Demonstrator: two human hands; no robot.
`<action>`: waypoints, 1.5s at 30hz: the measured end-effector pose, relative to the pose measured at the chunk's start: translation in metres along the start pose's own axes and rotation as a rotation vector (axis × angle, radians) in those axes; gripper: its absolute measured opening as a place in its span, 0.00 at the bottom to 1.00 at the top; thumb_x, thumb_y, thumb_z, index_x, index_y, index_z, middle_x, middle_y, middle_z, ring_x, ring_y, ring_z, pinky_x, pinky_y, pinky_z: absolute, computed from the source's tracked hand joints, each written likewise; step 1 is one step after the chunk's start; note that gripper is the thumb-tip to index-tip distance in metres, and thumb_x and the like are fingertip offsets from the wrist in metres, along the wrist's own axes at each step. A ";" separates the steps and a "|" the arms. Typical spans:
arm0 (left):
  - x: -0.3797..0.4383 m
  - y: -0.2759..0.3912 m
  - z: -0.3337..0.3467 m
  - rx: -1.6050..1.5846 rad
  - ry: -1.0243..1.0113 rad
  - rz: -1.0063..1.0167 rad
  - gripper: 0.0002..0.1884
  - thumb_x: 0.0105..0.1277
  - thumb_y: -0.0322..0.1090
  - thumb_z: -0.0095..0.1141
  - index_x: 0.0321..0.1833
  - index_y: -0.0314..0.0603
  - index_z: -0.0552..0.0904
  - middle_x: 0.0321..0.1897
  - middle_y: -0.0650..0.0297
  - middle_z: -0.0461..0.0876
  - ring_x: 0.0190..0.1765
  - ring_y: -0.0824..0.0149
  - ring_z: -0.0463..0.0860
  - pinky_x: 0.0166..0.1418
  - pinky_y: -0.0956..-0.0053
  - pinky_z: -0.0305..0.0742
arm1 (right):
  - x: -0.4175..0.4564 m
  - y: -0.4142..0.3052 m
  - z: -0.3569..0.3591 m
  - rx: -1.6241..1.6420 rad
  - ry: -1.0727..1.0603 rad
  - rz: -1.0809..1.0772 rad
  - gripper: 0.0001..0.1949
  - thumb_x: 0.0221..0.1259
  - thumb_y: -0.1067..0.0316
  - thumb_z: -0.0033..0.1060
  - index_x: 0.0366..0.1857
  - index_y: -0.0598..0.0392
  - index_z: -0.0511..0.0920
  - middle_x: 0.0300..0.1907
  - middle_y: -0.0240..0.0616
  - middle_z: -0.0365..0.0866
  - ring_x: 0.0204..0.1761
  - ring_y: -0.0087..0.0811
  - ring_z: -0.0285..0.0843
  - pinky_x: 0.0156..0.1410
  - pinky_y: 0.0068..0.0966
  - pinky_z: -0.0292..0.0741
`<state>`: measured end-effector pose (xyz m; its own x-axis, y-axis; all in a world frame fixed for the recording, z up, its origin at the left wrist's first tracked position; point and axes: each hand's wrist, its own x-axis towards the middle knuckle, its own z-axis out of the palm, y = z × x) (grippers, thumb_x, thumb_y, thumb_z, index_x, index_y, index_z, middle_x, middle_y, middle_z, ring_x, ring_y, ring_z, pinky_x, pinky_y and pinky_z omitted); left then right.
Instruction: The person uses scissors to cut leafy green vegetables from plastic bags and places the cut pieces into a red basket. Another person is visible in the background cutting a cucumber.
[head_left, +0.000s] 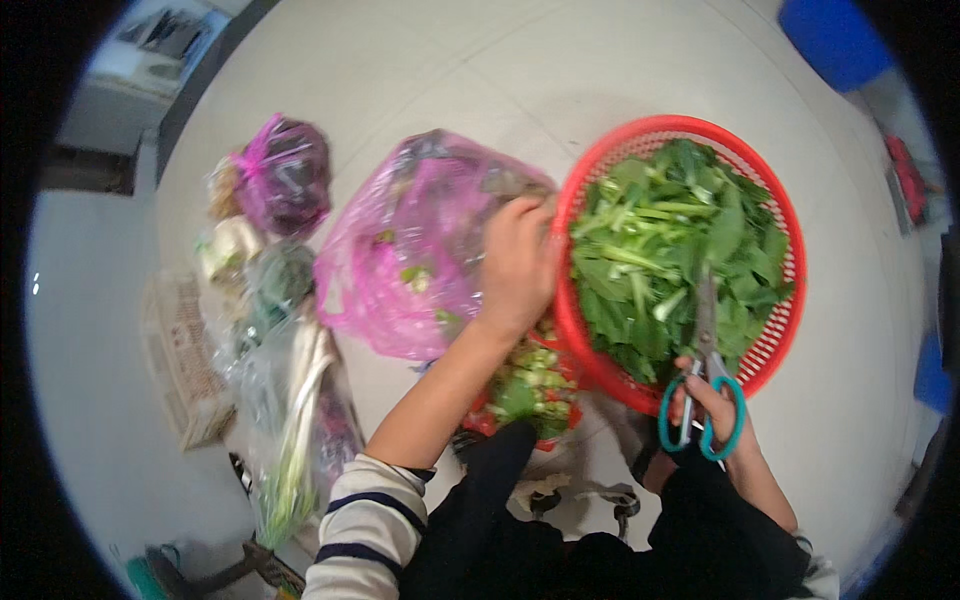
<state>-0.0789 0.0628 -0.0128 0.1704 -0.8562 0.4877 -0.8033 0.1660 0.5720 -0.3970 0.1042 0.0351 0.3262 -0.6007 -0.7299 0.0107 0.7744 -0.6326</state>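
My right hand (709, 405) grips a pair of scissors (705, 337) with teal handles, blades pointing away over the basket. Below the blades, cut leafy greens (652, 255) with pale green stems fill a round red plastic basket (795, 270) with slotted sides. My left hand (521, 255) is between the basket's left rim and a pink translucent plastic bag (420, 225). Its fingertips are blurred and partly hidden, so what they hold is unclear. Trimmed green pieces (532, 382) lie in a red container or bag under my left forearm.
On the left are a tied purple bag of dark produce (289, 176), a pale vegetable (232, 247), clear bags with leeks or large scallions (300, 435), and a woven bag (191, 352). A blue container (832, 41) stands far right on the tiled floor (480, 67).
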 end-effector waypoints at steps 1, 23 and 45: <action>-0.020 -0.035 -0.014 0.065 0.115 -0.050 0.14 0.64 0.28 0.58 0.51 0.32 0.76 0.53 0.48 0.76 0.59 0.50 0.75 0.64 0.61 0.69 | -0.001 -0.001 0.001 -0.030 -0.028 -0.042 0.19 0.69 0.65 0.57 0.60 0.59 0.70 0.30 0.36 0.79 0.30 0.28 0.80 0.36 0.27 0.80; -0.150 -0.101 -0.114 -1.049 0.115 -1.339 0.11 0.69 0.40 0.61 0.49 0.45 0.84 0.37 0.73 0.81 0.34 0.78 0.74 0.32 0.80 0.66 | 0.022 0.026 0.051 -0.460 -0.366 0.178 0.19 0.67 0.69 0.57 0.60 0.57 0.69 0.32 0.34 0.79 0.31 0.26 0.79 0.38 0.25 0.77; -0.171 0.008 -0.062 -1.550 0.499 -1.783 0.12 0.62 0.29 0.67 0.47 0.40 0.81 0.40 0.65 0.81 0.41 0.72 0.80 0.51 0.78 0.83 | 0.044 0.098 0.100 -0.962 -0.628 -0.325 0.25 0.63 0.56 0.61 0.53 0.63 0.63 0.47 0.64 0.75 0.51 0.61 0.74 0.56 0.47 0.72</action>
<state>-0.0787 0.2405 -0.0508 0.1812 -0.4347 -0.8822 0.9801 0.0054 0.1986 -0.2868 0.1736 -0.0327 0.8473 -0.3317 -0.4147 -0.4468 -0.0232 -0.8943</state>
